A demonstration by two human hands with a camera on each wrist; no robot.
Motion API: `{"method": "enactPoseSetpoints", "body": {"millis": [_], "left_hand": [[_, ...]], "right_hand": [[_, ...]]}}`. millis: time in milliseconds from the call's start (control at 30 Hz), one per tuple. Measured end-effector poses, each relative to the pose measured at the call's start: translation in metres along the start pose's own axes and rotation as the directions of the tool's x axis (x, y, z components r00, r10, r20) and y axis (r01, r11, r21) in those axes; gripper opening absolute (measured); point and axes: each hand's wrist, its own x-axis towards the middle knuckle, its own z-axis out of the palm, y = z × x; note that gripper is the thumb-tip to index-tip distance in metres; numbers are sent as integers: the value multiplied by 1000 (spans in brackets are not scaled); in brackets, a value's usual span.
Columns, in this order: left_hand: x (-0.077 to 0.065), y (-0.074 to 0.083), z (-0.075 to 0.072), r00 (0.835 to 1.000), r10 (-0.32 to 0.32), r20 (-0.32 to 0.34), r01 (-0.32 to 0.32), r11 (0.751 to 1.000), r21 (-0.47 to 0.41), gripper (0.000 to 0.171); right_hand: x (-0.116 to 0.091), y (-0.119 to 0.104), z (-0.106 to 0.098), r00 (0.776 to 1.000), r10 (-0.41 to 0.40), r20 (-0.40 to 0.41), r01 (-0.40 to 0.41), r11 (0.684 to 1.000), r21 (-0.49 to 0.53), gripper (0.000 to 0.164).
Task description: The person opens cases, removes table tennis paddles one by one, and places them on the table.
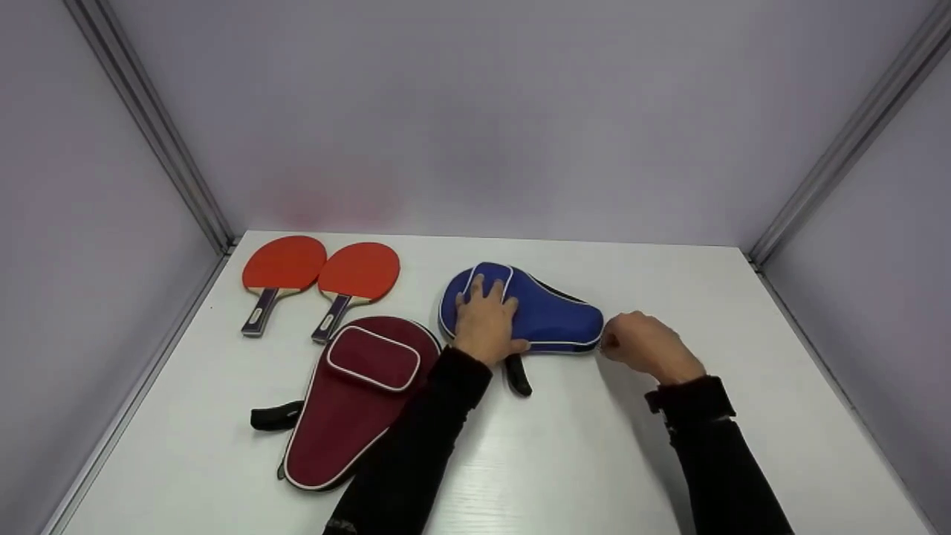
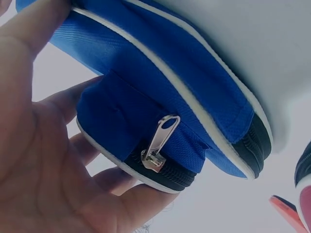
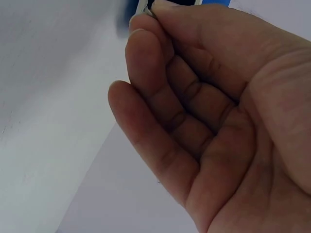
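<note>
A blue table tennis paddle case [image 1: 557,312] with white piping lies on the white table, its narrow end to the right. My left hand [image 1: 487,319] rests on its wide end, fingers spread over the small pocket. In the left wrist view that pocket [image 2: 116,121] shows a metal zipper pull [image 2: 160,141], untouched by the fingers. At the narrow end my right hand [image 1: 646,345] pinches a small metal zipper pull [image 3: 149,11] between thumb and index finger, mostly hidden by them. The other right fingers are loosely curled.
Two red paddles [image 1: 286,261] lie side by side at the back left. A dark red paddle case [image 1: 349,423] lies in front of them, partly under my left sleeve, its black strap [image 1: 275,416] sticking out left. The blue case's black strap [image 1: 518,377] points forward. Pale walls enclose the table.
</note>
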Motion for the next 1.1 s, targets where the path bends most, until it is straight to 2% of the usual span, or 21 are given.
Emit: {"method": "enactPoseSetpoints", "body": {"millis": [67, 133, 267, 367, 433, 500, 567, 633, 700, 900, 1033, 1100], "left_hand": [[1, 2, -2, 1000, -14, 22, 14, 1000, -14, 95], [-1, 4, -7, 999, -23, 25, 23, 999, -23, 94], [-14, 14, -37, 997, -35, 76, 32, 999, 40, 90], [-20, 17, -50, 995, -37, 91, 33, 998, 49, 87], [-19, 16, -46, 996, -35, 78, 32, 999, 30, 87], [-12, 12, -33, 998, -28, 60, 28, 1000, 6, 88], [-5, 7, -17, 999, -18, 38, 19, 999, -30, 91], [0, 4, -5, 999, -10, 45, 10, 1000, -1, 94], [4, -1, 9, 1000, 5, 14, -5, 1000, -12, 97], [9, -10, 31, 995, 96, -26, -93, 991, 94, 103], [7, -19, 40, 984, 181, 8, -179, 970, 167, 107], [2, -20, 38, 976, 218, 29, -220, 962, 159, 106]], "right_hand": [[1, -3, 2, 1000, -18, -11, 18, 1000, -19, 35], [1, -8, 5, 999, -33, -23, 32, 998, -46, 34], [4, -21, 12, 998, -46, -51, 42, 996, -78, 25], [5, -31, 17, 995, -49, -85, 41, 995, -93, 37], [4, -37, 19, 993, -48, -110, 36, 993, -109, 48], [3, -40, 20, 991, -39, -128, 23, 992, -122, 54], [2, -42, 19, 990, -30, -135, 12, 992, -128, 54], [1, -42, 17, 991, -17, -132, 2, 993, -120, 51], [0, -41, 13, 991, -4, -131, -10, 994, -107, 47], [-2, -33, -6, 985, 47, -168, -49, 999, -9, 31], [-1, -23, -14, 980, 72, -186, -64, 997, 48, 25], [-1, -18, -14, 980, 72, -184, -61, 996, 67, 24]]}}
